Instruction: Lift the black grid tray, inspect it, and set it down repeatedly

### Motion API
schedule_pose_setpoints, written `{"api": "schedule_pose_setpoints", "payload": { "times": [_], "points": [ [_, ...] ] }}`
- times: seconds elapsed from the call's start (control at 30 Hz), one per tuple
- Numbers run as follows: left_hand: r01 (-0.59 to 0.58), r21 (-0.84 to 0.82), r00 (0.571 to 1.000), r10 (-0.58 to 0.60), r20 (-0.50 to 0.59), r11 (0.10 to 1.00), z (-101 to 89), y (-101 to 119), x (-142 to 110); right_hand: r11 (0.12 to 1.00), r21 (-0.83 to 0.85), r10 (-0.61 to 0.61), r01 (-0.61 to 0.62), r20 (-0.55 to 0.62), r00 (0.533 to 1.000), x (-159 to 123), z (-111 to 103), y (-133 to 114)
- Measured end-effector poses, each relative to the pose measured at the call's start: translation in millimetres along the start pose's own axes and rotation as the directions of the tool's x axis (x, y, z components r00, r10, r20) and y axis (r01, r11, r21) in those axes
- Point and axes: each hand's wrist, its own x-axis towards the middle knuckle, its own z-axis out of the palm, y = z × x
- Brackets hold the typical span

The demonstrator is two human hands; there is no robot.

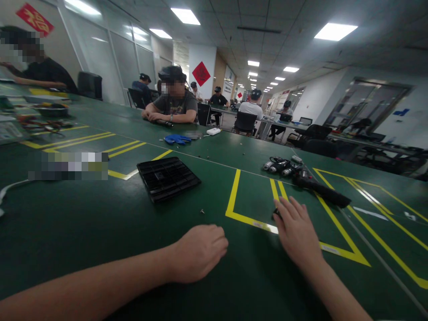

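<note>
Black piece (276, 214) at right hand (298, 232), long axis hidden; left hand (200, 253) curled; cannot tell either grip.

Far side of the green table (100, 232): I see a seated person in a dark printed shirt (179, 104), forearms on the tabletop. Blue glove (177, 139) lies nearby; white device (214, 131) just beside it, to my right. Far left: dark basket (51, 109), loose cables (45, 125) near it. Background: red diamond decoration (201, 73) on a white pillar (202, 54); person in a white shirt (250, 109) on a black chair (246, 121). I note lit ceiling panels (185, 16) overhead.
</note>
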Motion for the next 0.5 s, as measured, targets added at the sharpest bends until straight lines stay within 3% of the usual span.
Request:
{"api": "schedule_pose_setpoints", "payload": {
  "times": [0.1,0.13,0.2,0.27,0.33,0.5],
  "points": [
    [-0.133,-0.009,0.987,0.133,0.091,0.991,0.9,15.0,0.7,0.988,-0.043,0.154,-0.15,0.132,0.979,-0.9,12.4,26.2],
    [-0.106,0.007,0.992,0.105,0.075,0.994,1.1,13.5,2.2,0.986,-0.046,0.166,-0.161,0.176,0.97,-2.3,16.0,30.2],
    [0.065,0.053,0.998,-0.066,0.006,0.996,1.5,1.0,5.3,0.986,-0.056,0.165,-0.156,0.212,0.963,-4.6,21.0,32.2],
    [0.277,0.102,0.961,-0.274,-0.047,0.955,2.2,-18.2,6.9,0.986,-0.066,0.162,-0.152,0.21,0.964,-5.3,22.9,30.1],
    [0.397,0.122,0.918,-0.397,-0.026,0.91,3.0,-35.2,6.3,0.986,-0.072,0.159,-0.147,0.202,0.966,-5.1,23.2,28.0],
    [0.373,0.075,0.92,-0.379,0.104,0.925,0.6,-46.1,3.2,0.987,-0.06,0.157,-0.148,0.192,0.969,-5.9,26.1,30.7]
  ]
}}
